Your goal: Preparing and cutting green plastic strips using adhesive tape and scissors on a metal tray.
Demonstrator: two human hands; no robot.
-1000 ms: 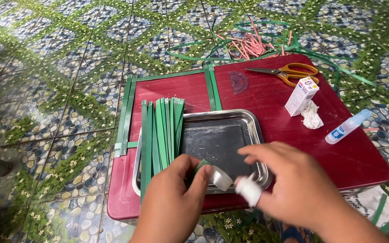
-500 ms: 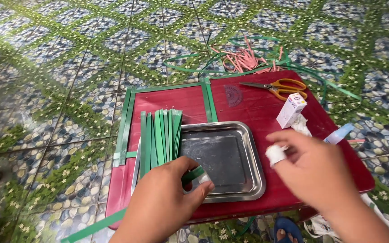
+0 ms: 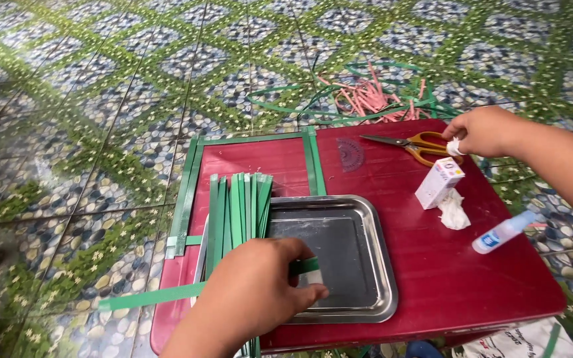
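At the frame's bottom, the left hand (image 3: 253, 295) pinches a green strip (image 3: 303, 266) over the tray (image 3: 373, 265). At upper right, the right hand (image 3: 482, 131) clenches a white roll (image 3: 454, 148) beside the scissors (image 3: 419, 142).

Home craft spot, patterned tile floor (image 3: 101, 79), low red table (image 3: 445, 278), scissors (image 3: 412, 142)

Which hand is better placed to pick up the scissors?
Right. The right hand sits at the orange handles of the scissors, though it already holds something small and white. The left hand presses a green strip on the tray.
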